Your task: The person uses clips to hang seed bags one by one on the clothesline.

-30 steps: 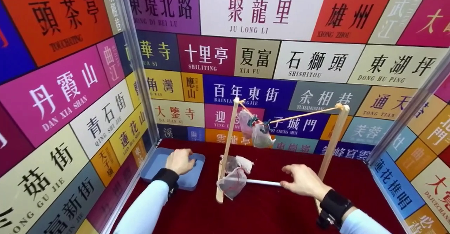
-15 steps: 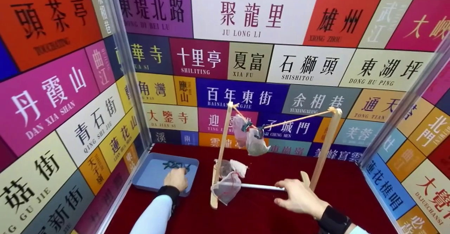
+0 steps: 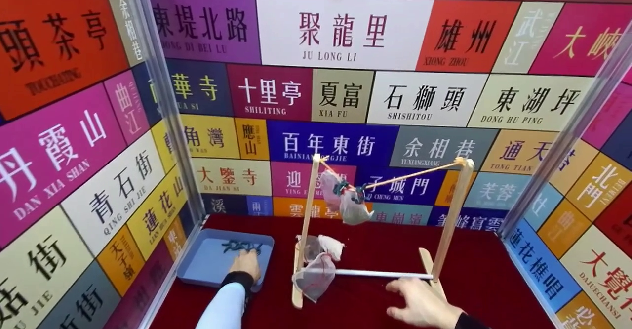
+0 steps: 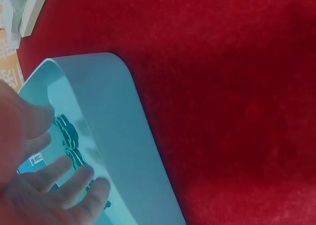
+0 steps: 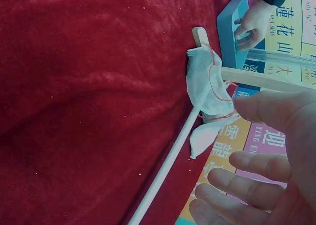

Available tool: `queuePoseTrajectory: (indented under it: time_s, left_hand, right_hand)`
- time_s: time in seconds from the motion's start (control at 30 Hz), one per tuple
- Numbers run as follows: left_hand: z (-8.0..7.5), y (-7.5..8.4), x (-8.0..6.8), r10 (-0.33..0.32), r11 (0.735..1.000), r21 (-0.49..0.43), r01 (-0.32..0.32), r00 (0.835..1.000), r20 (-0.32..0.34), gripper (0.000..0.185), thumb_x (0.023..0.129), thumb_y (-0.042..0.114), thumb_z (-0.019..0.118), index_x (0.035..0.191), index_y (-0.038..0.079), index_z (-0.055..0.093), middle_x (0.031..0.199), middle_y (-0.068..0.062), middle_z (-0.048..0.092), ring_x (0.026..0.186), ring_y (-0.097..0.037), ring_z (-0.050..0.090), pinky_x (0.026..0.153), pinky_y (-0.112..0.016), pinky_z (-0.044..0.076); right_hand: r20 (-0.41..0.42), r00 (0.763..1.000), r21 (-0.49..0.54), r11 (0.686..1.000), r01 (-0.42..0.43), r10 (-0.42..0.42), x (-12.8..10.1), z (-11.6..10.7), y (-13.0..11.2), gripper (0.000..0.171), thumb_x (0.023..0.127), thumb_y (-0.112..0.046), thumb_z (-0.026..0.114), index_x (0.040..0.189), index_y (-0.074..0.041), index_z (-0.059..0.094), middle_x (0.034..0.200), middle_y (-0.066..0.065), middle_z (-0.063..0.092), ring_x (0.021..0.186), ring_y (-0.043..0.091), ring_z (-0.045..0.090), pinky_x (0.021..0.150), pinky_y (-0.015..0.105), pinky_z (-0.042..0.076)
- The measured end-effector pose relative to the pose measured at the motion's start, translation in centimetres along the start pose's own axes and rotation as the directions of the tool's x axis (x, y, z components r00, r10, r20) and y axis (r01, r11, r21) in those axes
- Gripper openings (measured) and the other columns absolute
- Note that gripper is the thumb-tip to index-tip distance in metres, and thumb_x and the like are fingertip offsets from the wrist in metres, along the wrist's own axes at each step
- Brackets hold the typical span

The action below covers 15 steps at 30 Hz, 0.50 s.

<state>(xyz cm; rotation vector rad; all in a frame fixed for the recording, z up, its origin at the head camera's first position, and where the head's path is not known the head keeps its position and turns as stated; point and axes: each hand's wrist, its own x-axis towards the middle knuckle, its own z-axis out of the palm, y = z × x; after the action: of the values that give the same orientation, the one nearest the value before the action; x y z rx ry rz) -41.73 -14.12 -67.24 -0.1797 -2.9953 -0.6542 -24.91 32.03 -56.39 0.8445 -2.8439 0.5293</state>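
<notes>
My left hand (image 3: 245, 265) reaches over the near side of a blue tray (image 3: 197, 257). Its fingertips are right at a small cluster of dark green plastic pieces (image 3: 242, 246). In the left wrist view the fingers are loosely bent above these green pieces (image 4: 69, 133), none visibly gripped. My right hand (image 3: 419, 302), relaxed and holding nothing, hovers by the foot of a wooden frame's right post (image 3: 450, 215). A white rod (image 3: 380, 273) joins the posts at the bottom. Sheer drawstring pouches (image 5: 202, 81) lie at the left post's base.
From a cord (image 3: 414, 175) strung between the post tops hang filled sheer pouches (image 3: 355, 208), held by dark green clips. Red cloth (image 3: 365, 299) covers the table. Panels with coloured lettering (image 3: 345, 32) enclose the back and sides.
My left hand has moved down to the tray's near side, uncovering the green pieces. The right hand has drawn nearer, away from the rod. The head view has shifted slightly.
</notes>
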Motion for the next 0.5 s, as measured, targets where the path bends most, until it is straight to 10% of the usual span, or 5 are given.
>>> queuePoseTrajectory:
  time_s: [0.2, 0.5]
  left_hand:
    - [0.2, 0.0, 1.6, 0.017, 1.0, -0.016, -0.016, 0.998, 0.06, 0.049, 0.085, -0.003, 0.071, 0.131, -0.013, 0.058, 0.123, -0.037, 0.054, 0.09, -0.053, 0.067, 0.081, -0.06, 0.059]
    - [1.0, -1.1, 3.9, 0.054, 0.991, 0.111, -0.074, 0.984, 0.172, 0.065, 0.085, 0.006, 0.077, 0.145, -0.006, 0.055, 0.154, -0.04, 0.042, 0.135, -0.065, 0.043, 0.106, -0.076, 0.04]
  right_hand:
    - [0.082, 0.996, 0.072, 0.996, -0.045, 0.039, -0.2, -0.1, 0.5, 0.045, 0.088, -0.041, 0.084, 0.116, -0.008, 0.076, 0.106, 0.001, 0.077, 0.091, 0.008, 0.068, 0.073, 0.033, 0.057]
    - [0.185, 0.975, 0.146, 0.978, -0.151, 0.123, -0.1, 0.0, 0.9, 0.039, 0.085, -0.034, 0.086, 0.116, -0.011, 0.079, 0.109, -0.002, 0.077, 0.102, 0.01, 0.071, 0.083, 0.035, 0.06]
